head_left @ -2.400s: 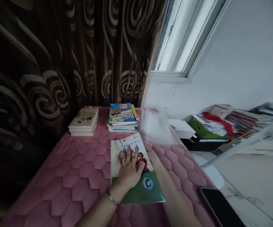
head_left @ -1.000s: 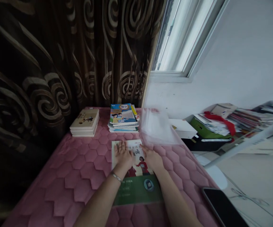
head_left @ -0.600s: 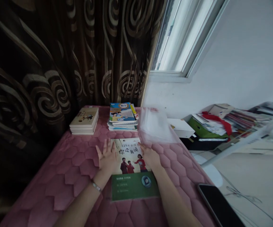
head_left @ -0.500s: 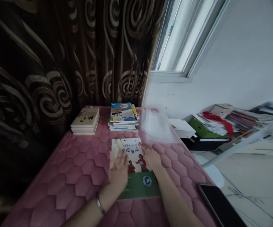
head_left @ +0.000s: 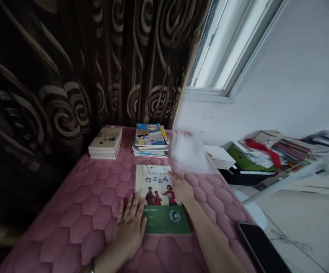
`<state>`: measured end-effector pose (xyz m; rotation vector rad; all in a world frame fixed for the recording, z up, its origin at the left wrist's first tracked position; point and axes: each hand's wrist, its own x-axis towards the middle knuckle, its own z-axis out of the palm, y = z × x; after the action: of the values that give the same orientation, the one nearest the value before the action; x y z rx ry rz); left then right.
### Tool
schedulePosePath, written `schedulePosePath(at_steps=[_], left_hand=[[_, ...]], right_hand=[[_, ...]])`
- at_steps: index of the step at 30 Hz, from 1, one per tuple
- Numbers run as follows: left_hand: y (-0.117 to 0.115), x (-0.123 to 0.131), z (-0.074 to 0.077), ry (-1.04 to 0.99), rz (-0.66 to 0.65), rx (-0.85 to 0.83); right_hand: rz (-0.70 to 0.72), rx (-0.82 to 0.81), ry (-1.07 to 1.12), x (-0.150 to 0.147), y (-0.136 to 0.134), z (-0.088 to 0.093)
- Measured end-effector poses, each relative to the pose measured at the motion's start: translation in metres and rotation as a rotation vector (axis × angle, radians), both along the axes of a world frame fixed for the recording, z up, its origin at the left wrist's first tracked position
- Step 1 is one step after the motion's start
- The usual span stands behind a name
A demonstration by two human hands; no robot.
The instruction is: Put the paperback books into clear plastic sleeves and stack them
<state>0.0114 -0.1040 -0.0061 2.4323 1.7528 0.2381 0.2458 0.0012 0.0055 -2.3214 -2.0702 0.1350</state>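
Note:
A book (head_left: 164, 218) with a cream and green cover lies flat on the pink quilted surface (head_left: 87, 204). At its lower left edge rests my left hand (head_left: 130, 223), fingers spread, the fingertips touching the cover's side. My right hand (head_left: 181, 187) lies along the book's right edge with its fingers stretched out towards the upper right corner. Beyond the book stands a stack of textbooks (head_left: 150, 136) with a blue cover on top. To the left is a neat pile of beige books (head_left: 106, 142).
Clear plastic sheets or sleeves (head_left: 191, 153) lie at the back right. A dark phone (head_left: 262, 246) is at the right edge. Past that edge are a white box (head_left: 219, 156), a green bin (head_left: 242, 157) with papers, and cables on the floor. A patterned curtain (head_left: 76, 68) hangs behind.
My left hand has slid off the cover's middle towards me and to the left, uncovering the title and the pictured figures. The right hand stays at the right edge.

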Motion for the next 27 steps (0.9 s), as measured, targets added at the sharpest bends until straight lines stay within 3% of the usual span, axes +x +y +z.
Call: schedulePosePath(at_steps=[5,14,23,27], left_hand=[[0.01,-0.001,0.008,0.001,0.139,-0.06],[0.069,0.012,0.02,-0.219,0.284,-0.143],[0.087,0.005,0.003,-0.705,0.379,-0.157],[0.09,0.004,-0.003,-0.655,0.397,-0.12]], right_hand=[[-0.029,0.021,-0.001,-0.004,-0.006,0.0],[-0.062,0.018,0.037,-0.001,-0.009,-0.002],[-0.057,0.044,0.081,-0.008,-0.009,-0.002],[-0.057,0.043,0.06,-0.012,-0.008,-0.003]])
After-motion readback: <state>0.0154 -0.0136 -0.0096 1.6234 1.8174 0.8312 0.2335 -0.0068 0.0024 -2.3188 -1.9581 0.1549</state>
